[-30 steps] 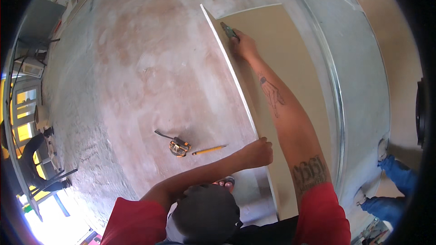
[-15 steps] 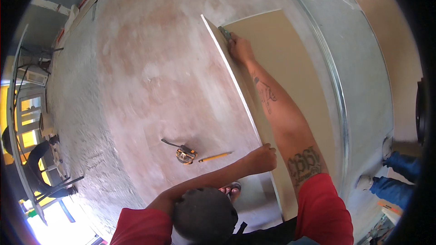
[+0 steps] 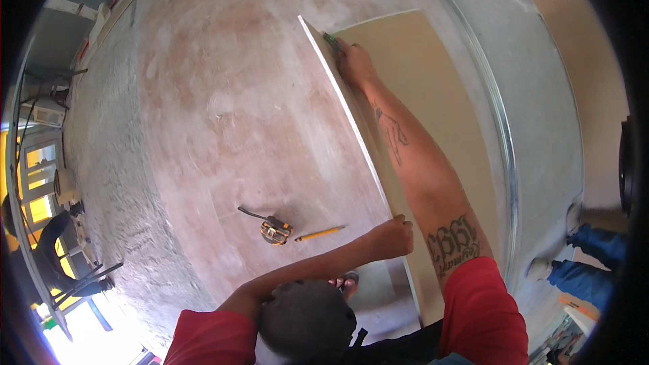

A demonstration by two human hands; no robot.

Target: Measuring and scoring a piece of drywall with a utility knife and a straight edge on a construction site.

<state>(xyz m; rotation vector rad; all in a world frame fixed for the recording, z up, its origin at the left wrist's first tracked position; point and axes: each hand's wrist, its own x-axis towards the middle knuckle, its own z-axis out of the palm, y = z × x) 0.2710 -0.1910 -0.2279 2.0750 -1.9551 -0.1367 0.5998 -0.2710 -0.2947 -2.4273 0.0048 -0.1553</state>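
While the right hand (image 3: 356,64) works up at the far end, the left hand (image 3: 392,236) sits near the close end, so two hands on one board.

Board has two tan sections meeting along one lengthwise line: one flap (image 3: 370,138) tilted up on the left, white edge showing, and one flat section (image 3: 433,61) lying to its right on the blotchy pink-grey surface (image 3: 203,128).

Right fingers: closed around one green tool (image 3: 330,41), looks like a utility knife. Tool is in the corner between flap and flat section, near the far edge. Mostly covered by the hand; can't tell if a blade touches.

Left fingers: curled tight over the flap's edge, no gap visible. Fingertips hidden.

Left of the flap: one tape measure (image 3: 276,231), black and orange, strap out; one yellow pencil (image 3: 320,233) just beside it, apart. Neither in hand.

Also: two red sleeves (image 3: 483,304), one sandaled foot (image 3: 349,285) below the left forearm, one long metal strip (image 3: 503,142) right of the board, two blue-jeaned legs (image 3: 591,277) of another person, far right.
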